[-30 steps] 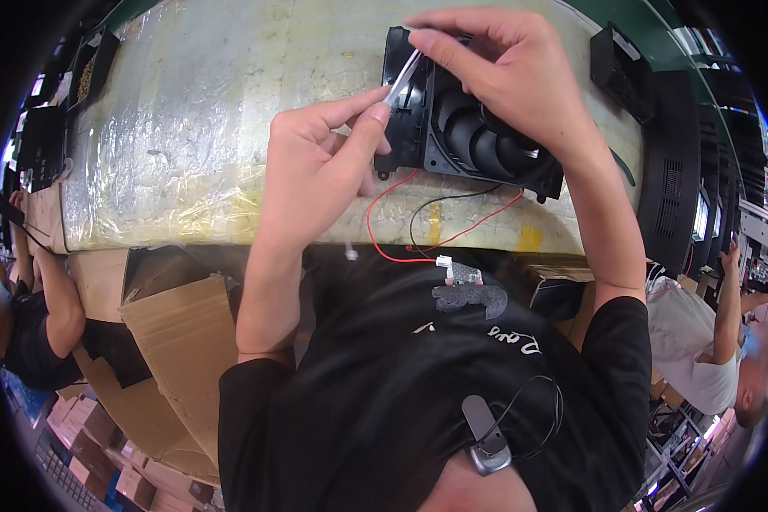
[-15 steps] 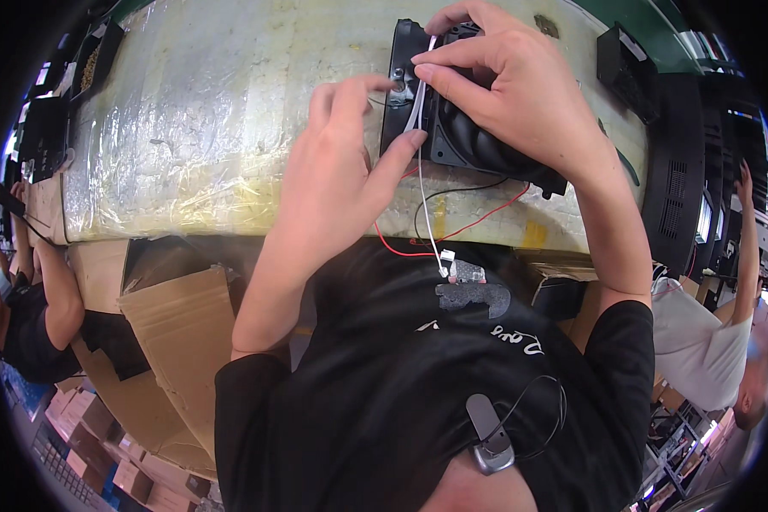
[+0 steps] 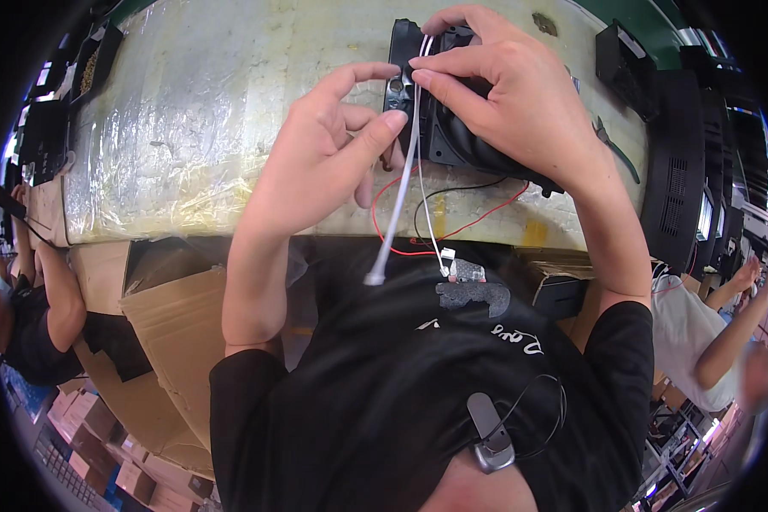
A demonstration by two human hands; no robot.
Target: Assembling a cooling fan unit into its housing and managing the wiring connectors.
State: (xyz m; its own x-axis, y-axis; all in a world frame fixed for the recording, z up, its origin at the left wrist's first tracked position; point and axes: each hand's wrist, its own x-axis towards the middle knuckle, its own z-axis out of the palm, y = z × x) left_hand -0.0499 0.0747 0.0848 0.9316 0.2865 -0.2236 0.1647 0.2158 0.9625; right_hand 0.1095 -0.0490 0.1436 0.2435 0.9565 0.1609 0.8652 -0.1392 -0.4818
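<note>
A black device (image 3: 452,145) with a rounded black body and a flat side plate lies at the far middle of the table. Over it, my right hand (image 3: 508,85) pinches white cables (image 3: 416,128) between thumb and index finger; its other fingers rest farther up the device. One cable hangs down to a blurred white plug (image 3: 375,277). Another ends in a small white connector (image 3: 444,264) in front of my shirt. My left hand (image 3: 328,149) is open beside the plate's left edge, thumb and index apart, nothing visibly held. Red wire (image 3: 486,211) and black wire (image 3: 418,218) trail from the device's near side.
Film covers the worktable (image 3: 188,128). Green-handled pliers (image 3: 619,152) lie right of my right forearm. A black bin (image 3: 627,68) stands at the far right, another bin (image 3: 98,60) at the far left. Cardboard boxes (image 3: 175,316) sit below the table edge. People work at both sides.
My left hand has drawn back slightly from the cables, thumb and index spreading. One white cable now swings down toward my body. The right hand keeps its pinch. The person at right has lowered an arm.
</note>
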